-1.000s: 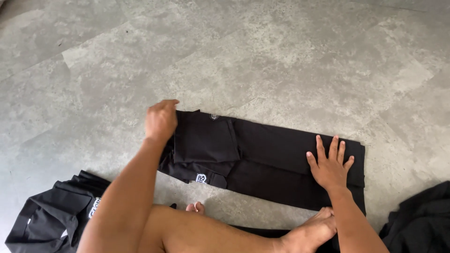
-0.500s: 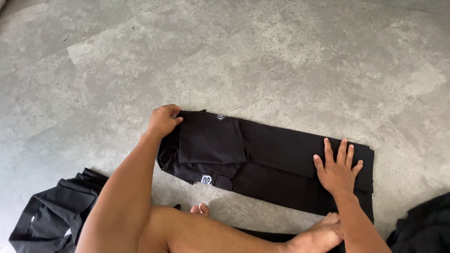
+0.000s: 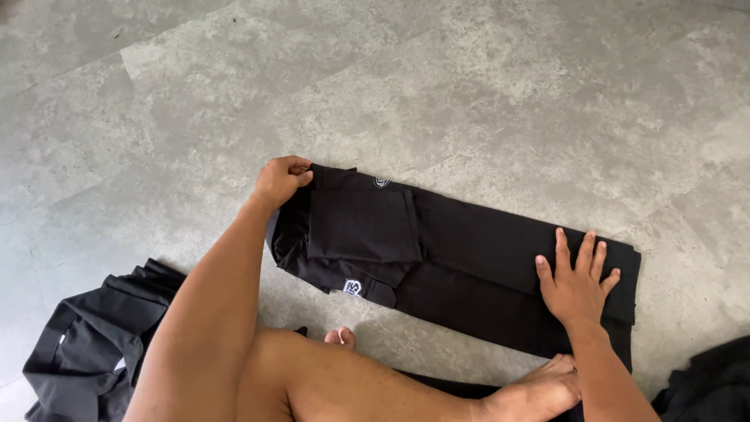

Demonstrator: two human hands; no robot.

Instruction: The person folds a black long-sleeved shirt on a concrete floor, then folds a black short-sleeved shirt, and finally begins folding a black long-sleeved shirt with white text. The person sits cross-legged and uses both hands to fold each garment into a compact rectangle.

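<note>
Here the left hand [image 3: 280, 180] pinches the folded black garment's [image 3: 469, 262] corner while the right hand [image 3: 576, 283] presses flat, fingers spread.

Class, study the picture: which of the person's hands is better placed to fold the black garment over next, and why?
Probably the left hand: it pinches the black garment at its far left corner, while the right hand lies flat, pinning the other end.

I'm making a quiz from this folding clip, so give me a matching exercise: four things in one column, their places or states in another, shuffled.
1. left hand
2. right hand
3. crumpled black garment
4. small white label

A. lies bottom left on the floor
B. pressed flat, fingers spread
C. grips the folded black garment's far corner
D. on the garment's near edge

Pairs: 1-C, 2-B, 3-A, 4-D
</note>
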